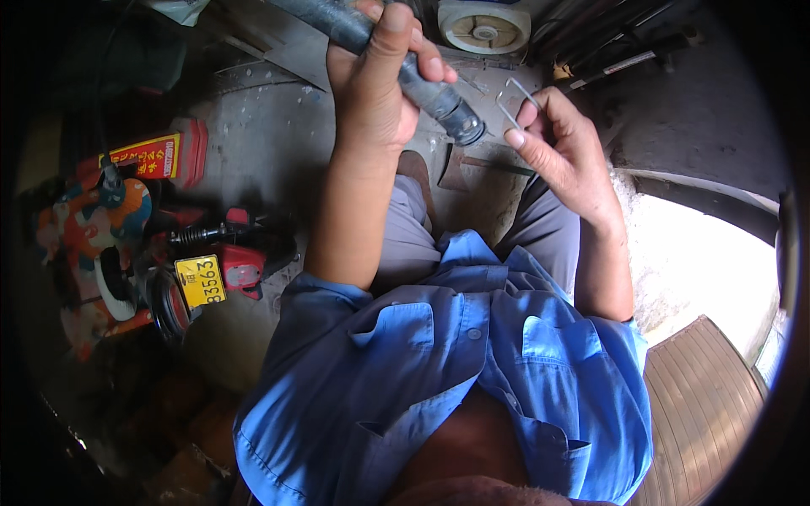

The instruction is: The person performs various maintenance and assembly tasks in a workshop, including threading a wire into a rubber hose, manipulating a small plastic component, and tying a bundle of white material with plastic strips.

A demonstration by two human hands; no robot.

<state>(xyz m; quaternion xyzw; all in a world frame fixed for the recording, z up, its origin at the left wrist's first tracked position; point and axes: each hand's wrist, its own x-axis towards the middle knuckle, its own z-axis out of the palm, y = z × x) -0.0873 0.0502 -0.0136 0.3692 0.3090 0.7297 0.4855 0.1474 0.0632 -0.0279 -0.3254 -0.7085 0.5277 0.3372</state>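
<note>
My left hand (pixel 371 93) is wrapped around a worn, dark grey-blue metal tube (pixel 434 93). The tube slants down to the right, and its grooved, dark-ringed end lies nearest my right hand (pixel 561 152). Between the thumb and fingers of that hand is a thin metal tool with two bent prongs (pixel 509 110); its exact kind is not clear. The prong tips stand apart from the tube's end. Both hands are raised above my knees. The tube's upper end runs out of the frame.
A round pale fan-like part (pixel 485 32) stands at the back. On the left is a parked two-wheeler with a yellow plate (pixel 201 281), near a red box (pixel 194 152). Long dark rods (pixel 624 66) lie at back right. A slatted brown panel (pixel 704 409) is at lower right.
</note>
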